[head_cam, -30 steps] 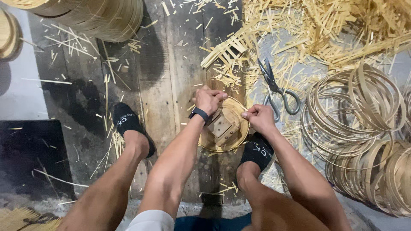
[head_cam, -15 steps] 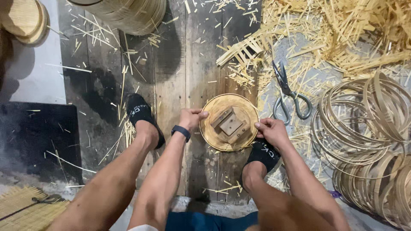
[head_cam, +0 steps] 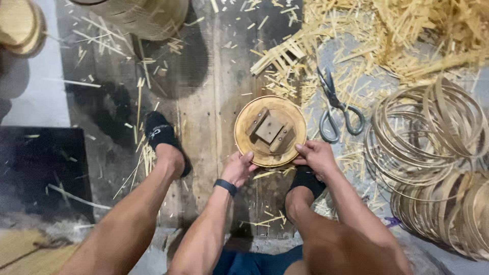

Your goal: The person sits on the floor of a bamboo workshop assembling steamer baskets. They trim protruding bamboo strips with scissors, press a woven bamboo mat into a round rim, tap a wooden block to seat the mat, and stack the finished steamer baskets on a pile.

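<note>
A round wooden disc (head_cam: 254,147) with a small block handle (head_cam: 270,130) fixed to its middle lies flat on the plank floor between my feet. My left hand (head_cam: 238,169) grips its near-left edge, thumb on top. My right hand (head_cam: 317,157) holds the near-right edge, fingers resting on the rim. A dark band (head_cam: 225,186) is on my left wrist.
Scissors (head_cam: 336,109) lie just right of the disc among bamboo strips (head_cam: 387,35). Stacked bamboo hoops (head_cam: 433,153) fill the right side. A woven basket (head_cam: 142,15) stands at top left. My feet in black socks (head_cam: 160,132) flank the disc. A black mat (head_cam: 41,168) is on the left.
The disc went from tilted up in both hands to lying flat on the floor. My hands slid from its sides to its near edge.
</note>
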{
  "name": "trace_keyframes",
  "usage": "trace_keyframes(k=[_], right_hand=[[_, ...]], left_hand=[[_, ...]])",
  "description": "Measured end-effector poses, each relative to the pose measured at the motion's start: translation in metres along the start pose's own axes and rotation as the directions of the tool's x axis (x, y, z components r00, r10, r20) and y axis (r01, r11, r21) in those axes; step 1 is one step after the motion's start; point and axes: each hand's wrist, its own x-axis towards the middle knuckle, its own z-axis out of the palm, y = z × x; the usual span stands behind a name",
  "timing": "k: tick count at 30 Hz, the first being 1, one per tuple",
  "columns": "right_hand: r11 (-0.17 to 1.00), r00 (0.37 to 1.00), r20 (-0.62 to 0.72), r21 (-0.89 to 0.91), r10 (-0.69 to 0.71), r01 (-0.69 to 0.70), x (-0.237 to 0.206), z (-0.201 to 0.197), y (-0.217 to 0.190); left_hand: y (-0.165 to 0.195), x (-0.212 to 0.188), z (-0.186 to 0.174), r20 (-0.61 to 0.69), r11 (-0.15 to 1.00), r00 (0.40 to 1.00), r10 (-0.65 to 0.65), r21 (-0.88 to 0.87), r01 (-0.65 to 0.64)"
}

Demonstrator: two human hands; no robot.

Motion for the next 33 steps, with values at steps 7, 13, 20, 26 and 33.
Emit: trace_keyframes(k=[7, 13, 20, 26, 33], right_hand=[[0.995, 0.993, -0.078, -0.033, -0.092, 0.090, 0.019, -0.004, 0.030], [0.832, 0.928, -0.125, -0.496, -0.351, 0.248, -0.001, 0.002, -0.010], [0.809, 0.839, 0.073, -0.235, -0.539, 0.539, -0.045, 0.053, -0.080], [0.872, 0.873, -0.067, -0.124, -0.484, 0.474, -0.068, 0.084, -0.097], [0.784, 0.827, -0.038, -0.342, -0.562, 0.517, -0.058, 0.088, -0.088]], left_hand=[[-0.027, 0.016, 0.005, -0.198, 0.998, 0.980, -0.011, -0.068, -0.003], [0.030, -0.008, 0.026, -0.132, 0.949, 0.979, 0.157, 0.295, -0.112], [0.086, -0.040, 0.089, 0.191, 0.495, 0.849, 0.492, 0.741, -0.454], [0.095, -0.037, 0.131, 0.121, 0.403, 0.695, 0.708, 0.740, -0.539], [0.096, -0.020, 0.111, -0.030, 0.454, 0.679, 0.733, 0.765, -0.457]])
